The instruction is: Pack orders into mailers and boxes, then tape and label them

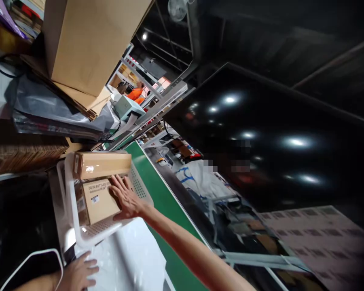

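Note:
My right hand (pixel 124 199), fingers spread, rests over the right side of a small cardboard box (pixel 98 206) with printed lettering and a small label. That box lies in a white plastic basket (pixel 92 238) with perforated sides. Beside it in the basket, on the far side, is a longer taped cardboard box (pixel 106 165). At the lower left, my left hand (pixel 79 273) has its fingers apart at the edge of a white plastic sheet or bag (pixel 133 254), below the basket. Whether the fingers press on the white plastic I cannot tell.
A green conveyor belt (pixel 160 202) runs along the basket's right side. Flattened cardboard (pixel 27 155) and grey plastic bags (pixel 57 107) are stacked at the left, under a large carton (pixel 87 44). A big dark screen (pixel 261 133) hangs at right. A person in orange (pixel 136 95) is far behind.

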### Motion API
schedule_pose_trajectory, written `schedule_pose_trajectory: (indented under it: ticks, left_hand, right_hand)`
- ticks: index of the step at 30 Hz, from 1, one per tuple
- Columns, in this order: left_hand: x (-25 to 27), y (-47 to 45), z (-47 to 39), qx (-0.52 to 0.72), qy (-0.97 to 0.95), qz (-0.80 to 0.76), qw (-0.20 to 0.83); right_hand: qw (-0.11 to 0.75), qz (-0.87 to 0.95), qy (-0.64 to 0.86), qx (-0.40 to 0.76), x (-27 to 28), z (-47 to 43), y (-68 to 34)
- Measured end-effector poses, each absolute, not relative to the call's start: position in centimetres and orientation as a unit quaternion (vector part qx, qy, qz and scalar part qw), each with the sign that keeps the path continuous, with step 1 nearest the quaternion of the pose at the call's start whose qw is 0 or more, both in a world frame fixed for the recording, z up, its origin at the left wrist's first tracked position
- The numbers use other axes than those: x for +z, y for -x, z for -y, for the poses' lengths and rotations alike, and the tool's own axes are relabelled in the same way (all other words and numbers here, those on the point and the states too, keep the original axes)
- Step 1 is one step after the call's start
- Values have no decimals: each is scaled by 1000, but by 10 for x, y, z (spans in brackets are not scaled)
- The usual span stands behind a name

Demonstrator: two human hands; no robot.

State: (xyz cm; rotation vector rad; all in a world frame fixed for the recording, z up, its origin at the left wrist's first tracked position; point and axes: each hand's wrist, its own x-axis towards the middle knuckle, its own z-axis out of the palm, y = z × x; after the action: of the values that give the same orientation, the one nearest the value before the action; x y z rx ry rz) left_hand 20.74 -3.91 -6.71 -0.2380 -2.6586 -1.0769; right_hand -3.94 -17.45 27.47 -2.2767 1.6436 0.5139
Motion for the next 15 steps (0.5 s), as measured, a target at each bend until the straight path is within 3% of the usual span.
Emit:
schedule_pose_trajectory:
  ticks: [8,15]
  left_hand:
    - [-76,-203,39,-450,82,888,45]
    - [-91,-188,33,-395,50,917,2]
  right_hand:
    - [124,-527,815,204,307,184,20]
    - [79,-522,835,153,369,196,10]
